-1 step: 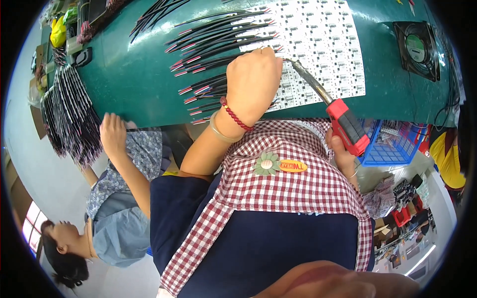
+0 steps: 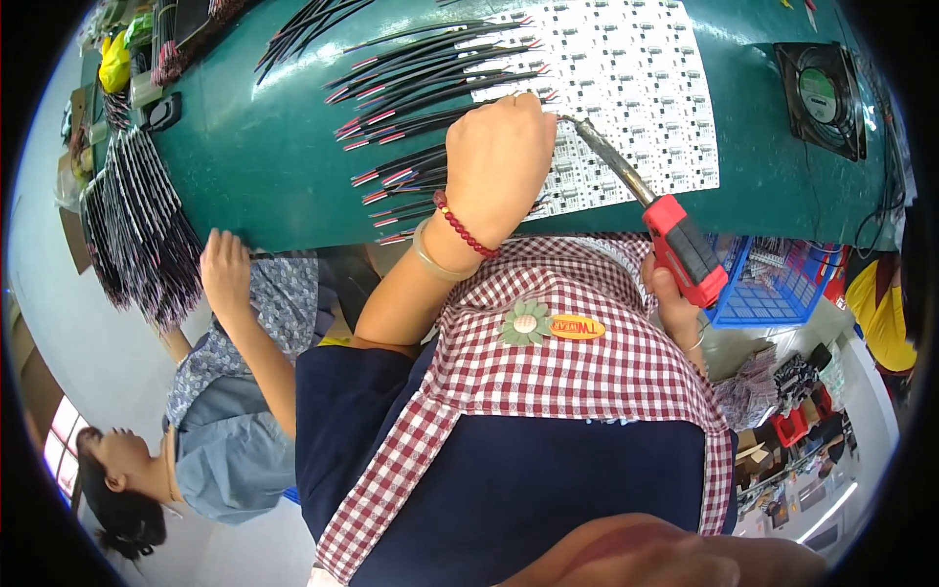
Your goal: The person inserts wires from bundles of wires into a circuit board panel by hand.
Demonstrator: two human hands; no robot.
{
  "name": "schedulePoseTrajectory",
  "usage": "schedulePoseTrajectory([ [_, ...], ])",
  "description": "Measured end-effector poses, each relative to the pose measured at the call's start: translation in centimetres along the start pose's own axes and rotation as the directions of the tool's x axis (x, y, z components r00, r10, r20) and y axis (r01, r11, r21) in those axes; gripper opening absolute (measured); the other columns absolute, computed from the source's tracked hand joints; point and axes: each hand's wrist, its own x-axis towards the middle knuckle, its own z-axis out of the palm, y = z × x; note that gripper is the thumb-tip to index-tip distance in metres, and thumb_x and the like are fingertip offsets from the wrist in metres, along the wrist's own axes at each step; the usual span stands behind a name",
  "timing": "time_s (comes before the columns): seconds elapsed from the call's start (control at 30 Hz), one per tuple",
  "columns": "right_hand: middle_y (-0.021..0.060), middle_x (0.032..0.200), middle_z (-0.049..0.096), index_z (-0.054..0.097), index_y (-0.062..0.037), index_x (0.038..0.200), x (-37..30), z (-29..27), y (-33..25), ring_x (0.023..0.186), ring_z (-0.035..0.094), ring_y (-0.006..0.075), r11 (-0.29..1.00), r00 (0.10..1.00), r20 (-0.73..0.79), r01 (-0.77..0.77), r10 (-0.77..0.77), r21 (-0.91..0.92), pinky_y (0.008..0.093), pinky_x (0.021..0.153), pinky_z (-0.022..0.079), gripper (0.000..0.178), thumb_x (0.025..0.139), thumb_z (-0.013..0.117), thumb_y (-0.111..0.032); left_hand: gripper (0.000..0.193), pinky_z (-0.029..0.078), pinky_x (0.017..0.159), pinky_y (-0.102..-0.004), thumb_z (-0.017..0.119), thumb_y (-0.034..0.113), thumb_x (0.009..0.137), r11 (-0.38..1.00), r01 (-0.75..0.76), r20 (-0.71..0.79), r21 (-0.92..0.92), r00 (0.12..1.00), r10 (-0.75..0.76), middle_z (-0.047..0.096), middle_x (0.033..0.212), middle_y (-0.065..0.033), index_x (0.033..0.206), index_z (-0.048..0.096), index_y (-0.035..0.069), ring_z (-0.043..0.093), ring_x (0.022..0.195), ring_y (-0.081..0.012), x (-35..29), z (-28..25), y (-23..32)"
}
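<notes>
My left hand (image 2: 501,157) is closed above the left part of a white sheet of small circuit boards (image 2: 646,88). Its fingertips point down and away, so what they pinch is hidden. Several black two-core cables (image 2: 421,83) with red and white stripped ends lie in a row, reaching from the green table onto the sheet; some pass under this hand. My right hand (image 2: 673,305) grips the red and black handle of a soldering iron (image 2: 685,249). The iron's bent tip reaches the sheet right beside my left fingers.
A black fan (image 2: 820,98) stands at the table's right. A thick bundle of cables (image 2: 147,225) hangs over the left edge. A co-worker's hand (image 2: 227,274) is at the near left edge. Below the table at right is a blue basket (image 2: 768,293).
The co-worker's hand and head at the left have shifted slightly. My own hands, the soldering iron and the sheet look the same.
</notes>
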Motion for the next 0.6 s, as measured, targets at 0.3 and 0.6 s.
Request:
schedulePoseTrajectory([
  [0.3, 0.0032, 0.086, 0.061, 0.062, -0.0001, 0.102, -0.8, -0.8, -0.1, 0.078, 0.056, 0.0123, 0.969, 0.99, 0.047, -0.138, 0.131, 0.206, 0.0285, 0.069, 0.046, 0.031, 0.088, 0.066, -0.028, 0.027, 0.049, 0.052, -0.0421, 0.062, 0.024, 0.085, 1.0, 0.002, 0.012, 0.014, 1.0, -0.002, 0.061, 0.062, -0.0158, 0.068, 0.059, 0.003, 0.061, 0.056, -0.0334, 0.0, -0.2, 0.0],
  [0.6, 0.0044, 0.091, 0.063, 0.062, 0.0008, 0.106, -1.3, -0.6, 0.6, 0.083, 0.058, 0.0122, 0.969, 0.989, 0.071, -0.145, 0.133, 0.2, 0.0289, 0.074, 0.047, 0.028, 0.088, 0.066, -0.02, 0.026, 0.049, 0.053, -0.0417, 0.061, 0.024, 0.085, 0.999, -0.038, 0.029, 0.035, 0.999, 0.037, 0.062, 0.063, -0.0146, 0.069, 0.06, 0.004, 0.062, 0.058, -0.0325, 0.2, -0.7, -0.2],
])
